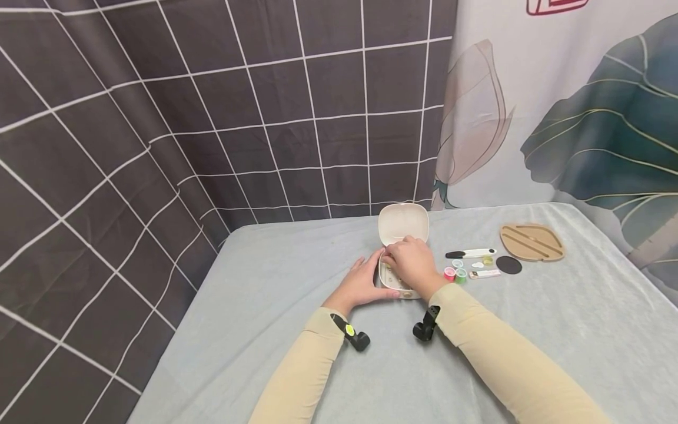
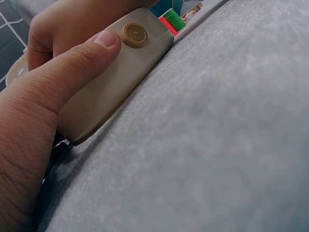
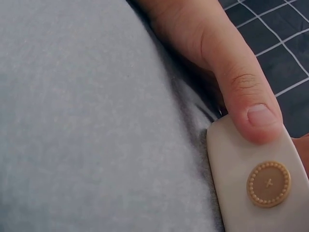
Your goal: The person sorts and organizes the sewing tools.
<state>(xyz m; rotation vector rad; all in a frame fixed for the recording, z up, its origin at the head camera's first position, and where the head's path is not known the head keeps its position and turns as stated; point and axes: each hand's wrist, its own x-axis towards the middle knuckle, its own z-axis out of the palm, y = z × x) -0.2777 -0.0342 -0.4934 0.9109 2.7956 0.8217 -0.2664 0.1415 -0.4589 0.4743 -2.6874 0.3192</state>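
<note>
A small cream box [image 1: 388, 281] stands on the cloth with its rounded lid [image 1: 404, 219] raised at the back. My left hand [image 1: 360, 282] grips the box at its left side, with the thumb across the front wall beside a round tan button-shaped clasp [image 2: 134, 35]. In the right wrist view, that thumb presses the wall near the same clasp [image 3: 269, 184]. My right hand [image 1: 410, 262] reaches over the box from the right, fingers bent down into its back left part. Its fingertips are hidden, and I cannot tell whether they hold anything.
Right of the box lie a white-and-black pen-shaped tool [image 1: 471, 254], a pink spool [image 1: 449, 274], a green spool [image 1: 461, 275], other small spools and a small flat pack [image 1: 484, 274]. Further right are a black disc [image 1: 509, 265] and a tan grooved tray [image 1: 532, 242].
</note>
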